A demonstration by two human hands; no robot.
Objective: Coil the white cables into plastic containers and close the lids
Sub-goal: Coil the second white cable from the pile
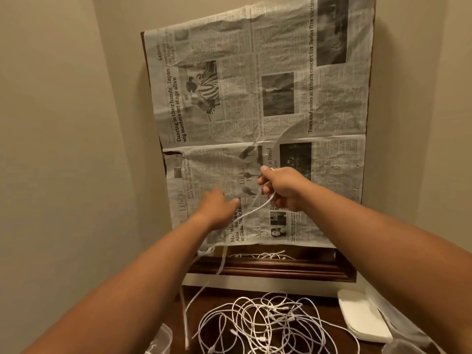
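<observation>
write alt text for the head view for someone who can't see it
A person's right hand grips a white cable raised in front of a spread newspaper, while the blurred left hand reaches beside it. Below, a tangle of more cables lies on a dark wooden top.

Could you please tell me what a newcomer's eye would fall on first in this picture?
The big newspaper spread upright at the back fills the middle of the view. In front of it the right hand pinches a white cable, and the blurred left hand is stretched out beside it. Below, a tangle of cables lies on the dark wood top.
</observation>
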